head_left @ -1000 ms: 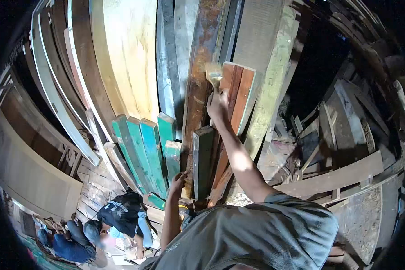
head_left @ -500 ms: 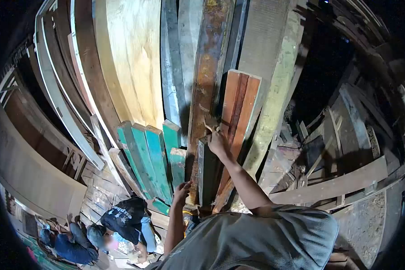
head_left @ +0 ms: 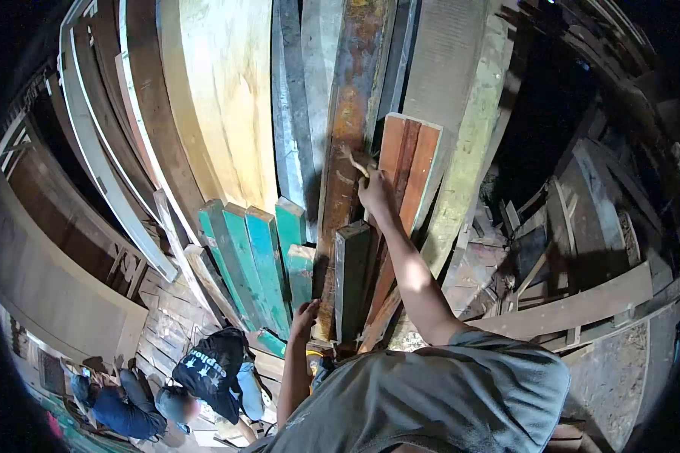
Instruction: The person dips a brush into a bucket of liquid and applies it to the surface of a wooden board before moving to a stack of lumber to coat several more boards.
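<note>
A brown, rust-stained board (head_left: 351, 106) stands upright among other leaning boards. My right hand (head_left: 375, 189) is closed round the handle of a small scraper-like tool (head_left: 357, 163), whose head lies against the board's face. Lower down, my left hand (head_left: 304, 318) is closed by the left edge of the same board; whether it grips the edge or something small cannot be made out. A short dark block (head_left: 351, 279) stands between my two arms. Right of the brown board leans a reddish-orange panel (head_left: 409, 170).
Short green boards (head_left: 261, 257) stand left of the brown board. A pale plywood sheet (head_left: 234, 98) leans behind them. Two people (head_left: 211, 370) (head_left: 121, 408) are low down at the bottom left. Scrap wood (head_left: 551, 249) is piled at the right.
My right hand has moved up along the brown board with the tool, and the arm is more stretched out. My left hand is nearly where it was.
</note>
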Motion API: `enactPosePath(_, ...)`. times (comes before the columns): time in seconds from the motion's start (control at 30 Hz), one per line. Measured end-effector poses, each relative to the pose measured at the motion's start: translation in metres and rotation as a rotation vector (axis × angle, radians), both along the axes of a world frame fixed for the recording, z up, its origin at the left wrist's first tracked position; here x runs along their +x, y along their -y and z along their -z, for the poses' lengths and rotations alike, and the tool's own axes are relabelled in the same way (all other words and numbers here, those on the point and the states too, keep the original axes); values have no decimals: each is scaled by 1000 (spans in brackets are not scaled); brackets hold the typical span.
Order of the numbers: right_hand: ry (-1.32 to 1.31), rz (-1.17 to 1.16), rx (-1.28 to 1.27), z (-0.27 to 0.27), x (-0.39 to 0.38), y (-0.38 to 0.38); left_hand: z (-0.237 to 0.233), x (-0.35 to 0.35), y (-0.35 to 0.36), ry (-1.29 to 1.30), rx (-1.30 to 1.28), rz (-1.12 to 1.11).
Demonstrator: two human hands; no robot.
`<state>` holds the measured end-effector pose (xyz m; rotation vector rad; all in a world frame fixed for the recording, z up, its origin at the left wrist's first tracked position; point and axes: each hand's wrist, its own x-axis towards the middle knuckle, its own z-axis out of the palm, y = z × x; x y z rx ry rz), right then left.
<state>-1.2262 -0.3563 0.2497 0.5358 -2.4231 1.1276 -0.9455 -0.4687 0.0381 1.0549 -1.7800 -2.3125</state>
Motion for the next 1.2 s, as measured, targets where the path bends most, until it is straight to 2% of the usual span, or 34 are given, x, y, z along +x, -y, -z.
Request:
enactPosePath(0.1, 125, 47, 0, -35, 22, 0, -1, -1, -1, 8, 6, -31)
enactPosePath(0.2, -43, 9, -111, -47, 24, 6, 3, 2, -1, -6, 14, -37)
enactPosePath(0.33, -372, 102, -163, -38, -7, 28, 17, 4, 7, 7, 29, -12)
enactPosePath(0.4, -134, 64, 47, -45, -1, 21, 18, 5, 6, 5, 36, -2)
enactPosePath(0.47, -171, 130, 206, -23, -15, 26, 14, 5, 4, -12, 36, -8)
enactPosePath(0.5, -117, 93, 181, -30, 0, 25, 12, 4, 4, -1, 31, -5)
enactPosePath(0.6, -26, 41, 367, -1, 1, 28, 12, 1, 3, 6, 38, -10)
enactPosePath(0.67, -11, -82, 162, 28, 4, 31, 21, 0, 3, -18, 67, -18)
enactPosePath(0.77, 330, -107, 363, -29, 48, 17, 21, 0, 4, -12, 54, 8)
enactPosePath(0.87, 388, -282, 442, -8, 9, 14, 20, -2, 8, -7, 29, 22)
enactPosePath(0.9, 551, -236, 254, -19, 13, 15, 19, -2, 8, -6, 16, 19)
enactPosePath(0.93, 595, -399, 283, -22, -5, 14, 19, -2, 8, -3, 4, 15)
enactPosePath(1.0, 846, -391, -188, -14, -27, 13, 19, -2, 9, -12, 30, 8)
enactPosePath(1.07, 916, -407, -468, -16, -49, 12, 18, -2, 11, -12, 37, 1)
enactPosePath(1.1, 970, -394, -689, -22, -52, 12, 18, -2, 12, -10, 32, -4)
enactPosePath(1.2, 930, -253, -998, -30, -54, 21, 19, 1, 16, -45, 69, 2)
